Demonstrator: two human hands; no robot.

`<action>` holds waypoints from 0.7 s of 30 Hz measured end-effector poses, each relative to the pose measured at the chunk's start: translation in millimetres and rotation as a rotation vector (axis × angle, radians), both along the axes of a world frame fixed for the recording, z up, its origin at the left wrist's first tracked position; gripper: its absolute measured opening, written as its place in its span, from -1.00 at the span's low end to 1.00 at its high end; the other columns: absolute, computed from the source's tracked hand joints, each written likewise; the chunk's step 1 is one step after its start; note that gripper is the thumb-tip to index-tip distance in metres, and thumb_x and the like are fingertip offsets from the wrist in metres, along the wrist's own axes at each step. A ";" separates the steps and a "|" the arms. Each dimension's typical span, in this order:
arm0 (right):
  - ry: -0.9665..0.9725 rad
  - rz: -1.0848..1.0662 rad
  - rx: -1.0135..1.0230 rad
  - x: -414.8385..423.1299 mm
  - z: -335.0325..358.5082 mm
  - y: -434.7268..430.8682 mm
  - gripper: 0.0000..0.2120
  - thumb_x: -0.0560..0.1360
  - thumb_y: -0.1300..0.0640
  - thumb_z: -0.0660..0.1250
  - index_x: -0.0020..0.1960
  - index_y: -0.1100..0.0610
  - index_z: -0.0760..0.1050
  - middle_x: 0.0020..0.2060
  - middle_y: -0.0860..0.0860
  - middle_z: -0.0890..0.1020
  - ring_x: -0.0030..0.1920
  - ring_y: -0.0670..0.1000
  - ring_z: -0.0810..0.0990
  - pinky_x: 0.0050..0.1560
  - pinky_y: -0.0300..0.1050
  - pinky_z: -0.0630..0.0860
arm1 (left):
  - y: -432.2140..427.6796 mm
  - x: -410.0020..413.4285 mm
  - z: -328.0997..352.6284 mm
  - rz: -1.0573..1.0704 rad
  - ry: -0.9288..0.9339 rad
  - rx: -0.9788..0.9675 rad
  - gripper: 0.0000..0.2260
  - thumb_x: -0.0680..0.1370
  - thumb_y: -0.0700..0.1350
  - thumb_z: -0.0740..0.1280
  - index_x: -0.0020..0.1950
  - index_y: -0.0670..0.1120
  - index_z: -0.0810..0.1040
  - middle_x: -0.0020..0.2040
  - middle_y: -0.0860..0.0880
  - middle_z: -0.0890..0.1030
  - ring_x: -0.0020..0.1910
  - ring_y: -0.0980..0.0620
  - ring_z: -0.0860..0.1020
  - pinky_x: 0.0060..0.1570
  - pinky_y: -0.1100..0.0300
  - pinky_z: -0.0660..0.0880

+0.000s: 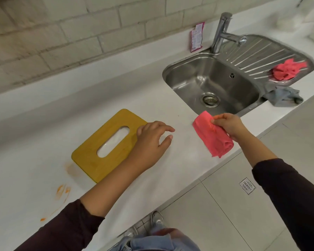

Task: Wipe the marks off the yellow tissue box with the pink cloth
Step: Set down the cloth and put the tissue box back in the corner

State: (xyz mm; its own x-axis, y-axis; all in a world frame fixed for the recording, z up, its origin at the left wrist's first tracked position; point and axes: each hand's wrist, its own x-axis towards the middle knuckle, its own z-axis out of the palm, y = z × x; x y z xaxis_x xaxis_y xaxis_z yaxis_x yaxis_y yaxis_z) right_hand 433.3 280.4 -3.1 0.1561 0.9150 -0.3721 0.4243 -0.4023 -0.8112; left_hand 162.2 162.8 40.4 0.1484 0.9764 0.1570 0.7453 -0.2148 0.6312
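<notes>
Stiffness is expected of the flat yellow wooden tissue box (pixel 114 120) on the white countertop (pixel 43 124); its end is best steadied by the open, empty left hand (pixel 150 140). The soft folded pink cloth (pixel 212 136) is pinched in the right hand (pixel 228 125).

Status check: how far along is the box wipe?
Done: the box top shows no clear marks from here; its sides are hidden. In hand: the right hand pinches the folded cloth beside the box, off it; the left hand is open at its right edge. Left: maybe a final check; orange smears lie on the counter.
</notes>
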 end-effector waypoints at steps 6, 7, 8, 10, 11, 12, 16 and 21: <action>-0.437 0.127 0.084 11.2 -11.4 23.5 -0.88 0.41 0.26 0.44 -0.07 0.26 0.66 -0.06 0.12 0.70 -0.08 0.07 0.60 -0.14 -0.21 0.38 | 6.1 5.0 -2.2 -0.017 0.011 -0.026 -0.82 0.57 0.00 0.20 0.13 0.12 0.53 0.15 0.09 0.51 0.26 0.11 0.39 0.24 0.22 0.05; -0.463 0.117 0.101 8.4 -10.6 23.0 -0.88 0.42 0.27 0.41 -0.05 0.25 0.65 -0.03 0.13 0.69 -0.02 0.11 0.61 -0.11 -0.19 0.38 | 6.7 3.5 -1.9 -0.012 0.006 -0.029 -0.82 0.57 0.00 0.20 0.13 0.12 0.53 0.14 0.10 0.51 0.25 0.11 0.39 0.25 0.21 0.06; -0.468 0.099 0.137 2.9 -8.8 21.5 -0.87 0.44 0.26 0.38 -0.03 0.23 0.65 -0.03 0.13 0.69 0.00 0.13 0.61 -0.08 -0.18 0.40 | 7.4 0.9 -1.1 -0.004 -0.003 -0.030 -0.82 0.57 0.00 0.21 0.13 0.13 0.52 0.13 0.11 0.51 0.24 0.12 0.40 0.26 0.20 0.07; -0.425 0.066 0.235 -16.1 -2.4 15.4 -0.85 0.48 0.22 0.32 -0.02 0.21 0.65 -0.07 0.13 0.69 -0.04 0.13 0.61 -0.07 -0.19 0.41 | 7.1 -7.3 1.7 0.024 -0.027 -0.031 -0.83 0.57 0.00 0.21 0.12 0.14 0.52 0.10 0.15 0.53 0.20 0.15 0.43 0.25 0.20 0.10; -0.375 0.062 0.281 -29.2 0.9 11.1 -0.85 0.49 0.20 0.32 -0.03 0.20 0.64 -0.10 0.12 0.69 -0.09 0.10 0.60 -0.10 -0.22 0.39 | 5.7 -13.2 3.5 0.043 -0.042 -0.026 -0.84 0.56 -0.01 0.21 0.11 0.15 0.51 0.07 0.16 0.53 0.17 0.17 0.44 0.24 0.19 0.11; -0.309 0.063 0.312 -43.2 4.2 6.4 -0.85 0.49 0.18 0.32 -0.04 0.19 0.65 -0.12 0.11 0.69 -0.13 0.06 0.58 -0.12 -0.25 0.37 | 3.6 -20.1 4.9 0.070 -0.064 -0.018 -0.85 0.56 -0.01 0.22 0.09 0.16 0.52 0.04 0.19 0.53 0.13 0.20 0.44 0.23 0.19 0.12; -0.032 0.122 0.335 -109.4 11.7 -17.7 -0.87 0.52 0.13 0.32 -0.03 0.13 0.63 -0.10 -0.02 0.66 -0.10 -0.05 0.58 -0.19 -0.44 0.40 | -14.1 -60.2 8.6 0.257 -0.134 0.004 -0.86 0.51 0.06 0.21 0.00 0.22 0.52 0.00 0.26 0.53 0.10 0.23 0.44 0.19 0.25 0.15; 0.237 0.165 0.277 -175.6 9.7 -54.5 -0.83 0.58 0.04 0.25 0.13 0.05 0.51 0.03 -0.09 0.57 0.03 -0.07 0.53 -0.11 -0.40 0.37 | -42.5 -111.2 3.4 0.506 -0.127 0.037 -0.85 0.49 -0.05 0.29 0.00 0.08 0.61 0.03 0.14 0.48 0.11 0.11 0.48 0.29 -0.08 0.32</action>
